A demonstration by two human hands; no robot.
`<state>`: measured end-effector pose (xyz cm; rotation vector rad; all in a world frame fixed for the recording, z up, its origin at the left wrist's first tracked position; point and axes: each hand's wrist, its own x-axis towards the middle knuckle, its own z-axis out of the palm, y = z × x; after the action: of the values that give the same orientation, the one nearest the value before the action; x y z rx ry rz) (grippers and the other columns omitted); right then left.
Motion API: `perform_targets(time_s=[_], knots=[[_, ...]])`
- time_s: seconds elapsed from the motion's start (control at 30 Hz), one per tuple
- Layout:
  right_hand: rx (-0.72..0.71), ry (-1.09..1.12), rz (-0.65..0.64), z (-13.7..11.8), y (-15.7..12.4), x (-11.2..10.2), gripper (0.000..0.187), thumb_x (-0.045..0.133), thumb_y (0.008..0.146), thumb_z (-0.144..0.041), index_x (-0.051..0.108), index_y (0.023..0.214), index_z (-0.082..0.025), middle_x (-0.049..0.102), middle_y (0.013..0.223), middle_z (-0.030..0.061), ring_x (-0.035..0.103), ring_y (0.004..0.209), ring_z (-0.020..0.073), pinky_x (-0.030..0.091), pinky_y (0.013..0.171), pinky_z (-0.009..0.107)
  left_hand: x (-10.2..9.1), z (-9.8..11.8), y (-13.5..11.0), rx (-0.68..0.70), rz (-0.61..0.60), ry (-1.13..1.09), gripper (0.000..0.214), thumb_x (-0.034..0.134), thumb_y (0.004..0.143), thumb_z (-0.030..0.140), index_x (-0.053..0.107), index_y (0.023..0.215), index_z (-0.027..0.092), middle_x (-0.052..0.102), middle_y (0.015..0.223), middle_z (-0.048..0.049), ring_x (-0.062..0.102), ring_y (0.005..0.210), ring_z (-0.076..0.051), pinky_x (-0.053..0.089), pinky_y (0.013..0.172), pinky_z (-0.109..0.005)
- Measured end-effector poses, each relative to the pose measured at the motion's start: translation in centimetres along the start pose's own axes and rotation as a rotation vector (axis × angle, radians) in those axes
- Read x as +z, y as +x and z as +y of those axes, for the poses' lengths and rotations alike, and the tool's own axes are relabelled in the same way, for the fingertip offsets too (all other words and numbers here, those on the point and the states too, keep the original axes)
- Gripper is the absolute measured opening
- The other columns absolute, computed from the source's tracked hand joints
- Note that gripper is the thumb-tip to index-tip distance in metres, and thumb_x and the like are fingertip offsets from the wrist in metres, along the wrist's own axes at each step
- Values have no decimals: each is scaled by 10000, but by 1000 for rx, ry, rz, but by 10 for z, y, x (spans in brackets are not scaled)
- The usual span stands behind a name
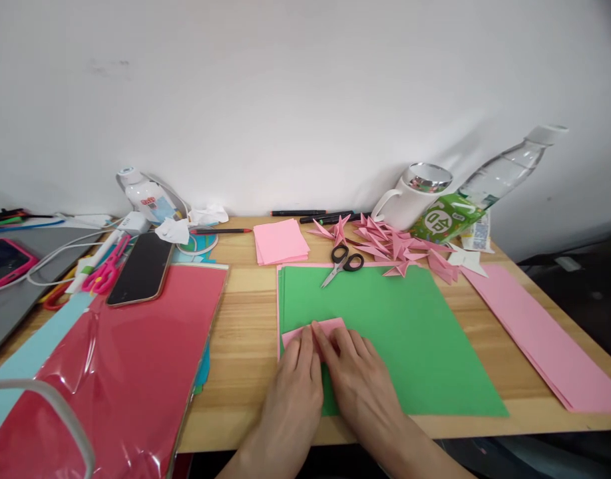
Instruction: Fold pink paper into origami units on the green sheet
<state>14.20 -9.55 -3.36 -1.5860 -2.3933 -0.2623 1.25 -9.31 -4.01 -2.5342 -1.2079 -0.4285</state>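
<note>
My left hand and my right hand lie side by side on a small pink paper piece, fingers stretched flat and pressing it down onto a green sheet. The pink piece is partly hidden under my fingers, and only its far edge shows. Both hands rest near the front left corner of the green sheet. Black-handled scissors lie at the green sheet's far edge, beyond my hands.
A stack of pink squares, a heap of folded pink shapes, a white mug, a bottle and pens stand at the back. Long pink strips lie right. Red sheets, a phone and pink scissors lie left.
</note>
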Motion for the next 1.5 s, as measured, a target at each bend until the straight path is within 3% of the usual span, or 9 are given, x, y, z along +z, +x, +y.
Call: perform_targets(time_s=[0.23,0.43,0.77,1.0,1.27,1.5], knots=[[32,-16,-23,5,-3,4,454,447,803,-62,496,1243,-163,560,810,80,498,684,213,370,611,344,-7,1,5,26,-19,89,441,466,652,88,667,1042,49,655,1086,-166,522,1087,-260,471,867,-359],[99,-91,-52,23,-7,3,430,471,812,-65,499,1236,-131,530,761,60,497,646,206,365,589,337,-9,3,6,21,-33,132,396,449,616,59,711,913,52,678,1024,-173,551,1029,-256,483,828,-354],[116,-125,-80,22,-9,3,453,507,810,-71,493,1259,-136,536,785,68,518,677,212,404,601,331,-4,8,4,-10,-82,142,482,455,672,58,627,1119,7,595,1210,-189,574,1008,-251,501,824,-336],[150,-150,-139,20,-8,-3,455,533,824,-81,510,1271,-163,541,801,62,527,694,201,412,623,322,-4,8,-4,-64,-121,238,416,431,726,36,645,1080,-4,640,1118,-201,568,1055,-266,486,891,-367],[166,-137,-205,19,-4,-7,461,516,852,-99,488,1308,-161,562,837,78,538,730,211,432,647,326,-12,9,-5,-129,-147,218,426,488,719,10,597,1124,-65,631,1063,-264,581,1000,-309,494,852,-409],[199,-144,-225,18,-4,-8,450,486,875,-115,476,1322,-176,583,868,90,551,775,218,439,667,327,-13,1,-13,-105,-152,186,334,397,897,109,613,1094,-51,623,1096,-259,577,1038,-295,469,891,-404]])
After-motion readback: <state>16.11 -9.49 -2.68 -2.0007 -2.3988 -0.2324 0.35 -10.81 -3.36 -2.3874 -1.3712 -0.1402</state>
